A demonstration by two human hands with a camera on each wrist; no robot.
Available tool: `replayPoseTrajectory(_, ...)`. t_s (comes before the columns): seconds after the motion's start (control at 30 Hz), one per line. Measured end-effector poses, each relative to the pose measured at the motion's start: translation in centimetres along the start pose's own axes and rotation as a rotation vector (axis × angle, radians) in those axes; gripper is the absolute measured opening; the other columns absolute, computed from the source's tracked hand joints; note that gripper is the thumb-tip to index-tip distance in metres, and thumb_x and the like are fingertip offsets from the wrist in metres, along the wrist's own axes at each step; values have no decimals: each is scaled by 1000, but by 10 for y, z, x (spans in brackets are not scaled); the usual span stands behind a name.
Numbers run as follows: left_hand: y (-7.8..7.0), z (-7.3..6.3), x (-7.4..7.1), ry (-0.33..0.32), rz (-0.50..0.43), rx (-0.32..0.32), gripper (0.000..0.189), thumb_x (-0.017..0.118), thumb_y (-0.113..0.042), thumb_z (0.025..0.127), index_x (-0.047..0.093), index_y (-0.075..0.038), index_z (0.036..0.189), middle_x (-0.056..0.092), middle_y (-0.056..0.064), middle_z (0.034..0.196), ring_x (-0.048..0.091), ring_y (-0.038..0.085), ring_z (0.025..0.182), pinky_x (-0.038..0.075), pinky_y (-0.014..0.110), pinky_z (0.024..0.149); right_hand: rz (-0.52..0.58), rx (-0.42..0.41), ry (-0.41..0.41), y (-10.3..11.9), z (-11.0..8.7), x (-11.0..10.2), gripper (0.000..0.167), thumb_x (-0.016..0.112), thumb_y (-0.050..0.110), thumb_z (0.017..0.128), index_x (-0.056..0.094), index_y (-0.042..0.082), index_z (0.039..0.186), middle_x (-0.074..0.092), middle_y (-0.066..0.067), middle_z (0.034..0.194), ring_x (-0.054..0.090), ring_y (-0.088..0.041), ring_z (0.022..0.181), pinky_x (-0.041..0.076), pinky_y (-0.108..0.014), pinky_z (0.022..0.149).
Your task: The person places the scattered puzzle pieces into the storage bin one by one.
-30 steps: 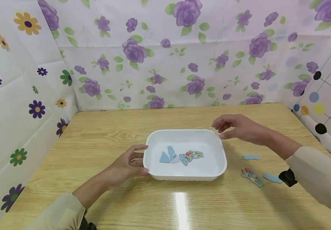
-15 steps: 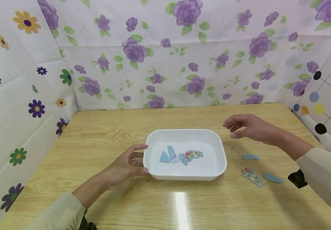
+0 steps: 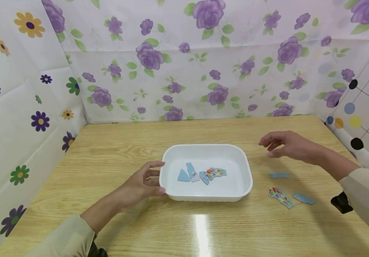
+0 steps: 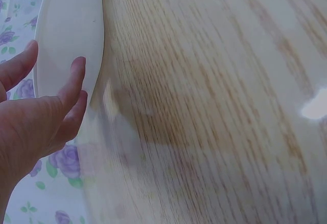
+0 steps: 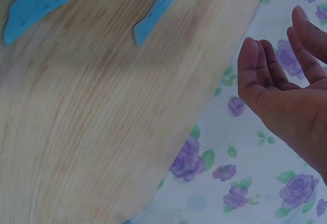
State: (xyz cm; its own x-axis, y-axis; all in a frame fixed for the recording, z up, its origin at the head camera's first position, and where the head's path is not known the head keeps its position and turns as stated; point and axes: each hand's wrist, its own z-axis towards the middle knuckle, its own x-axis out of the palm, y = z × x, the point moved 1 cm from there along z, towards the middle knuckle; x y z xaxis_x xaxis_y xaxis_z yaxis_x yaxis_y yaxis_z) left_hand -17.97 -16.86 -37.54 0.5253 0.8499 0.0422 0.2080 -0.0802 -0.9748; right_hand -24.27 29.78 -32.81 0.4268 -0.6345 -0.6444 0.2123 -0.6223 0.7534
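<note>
A white plastic tray [image 3: 206,198] stands mid-table in the head view. Inside it lie several torn-looking card pieces: a light blue triangle [image 3: 183,175], two more blue bits, and a multicoloured piece [image 3: 216,172]. My left hand [image 3: 142,184] touches the tray's left rim, thumb toward the front, fingers spread and relaxed. To the right of the tray, my right hand [image 3: 287,145] hovers over the table with loosely bent fingers and nothing in them. Below it on the wood are a narrow blue piece [image 3: 279,175], a multicoloured piece [image 3: 280,198] and another blue piece [image 3: 304,198].
The wooden table [image 3: 123,142] reaches back to a wall sheet [image 3: 184,78] printed with purple roses. Patterned sheets also close off both sides. Glare [image 3: 202,232] shines on the wood in front of the tray.
My right hand has moved away from the tray's right rim, rightward over the table. The left hand, the tray and the pieces have stayed put.
</note>
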Motion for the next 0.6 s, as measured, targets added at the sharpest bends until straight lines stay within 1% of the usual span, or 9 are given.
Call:
replayPoseTrajectory(0.17,-1,-1,0,-5,0,-4,85,74,-1,82,23,-13,149,30,24,145,39,42,132,51,45,95,-4,26,29,-8,-6,-5,38,69,18,90,58,9,125,52,-21,128,51,-38,114,54,-34,82)
replayPoseTrajectory(0.33,0,-1,1,-12,1,-3,84,74,0,82,24,-12,149,31,24,145,39,41,132,51,44,95,-38,59,72,-16,-10,-8,42,69,17,90,56,6,129,51,-20,131,50,-39,116,54,-34,83)
replayPoseTrajectory(0.5,0,0,1,-5,6,2,84,74,-1,82,23,-12,149,31,24,146,39,41,132,51,44,95,-77,92,130,-28,-15,-6,40,67,8,90,57,5,129,53,-21,129,50,-39,116,55,-36,82)
replayPoseTrajectory(0.6,-1,0,1,0,13,1,84,74,-1,83,23,-13,149,31,24,146,39,41,132,51,44,95,-100,92,138,-35,-18,-6,40,68,6,88,59,5,128,54,-23,127,50,-40,115,55,-34,80)
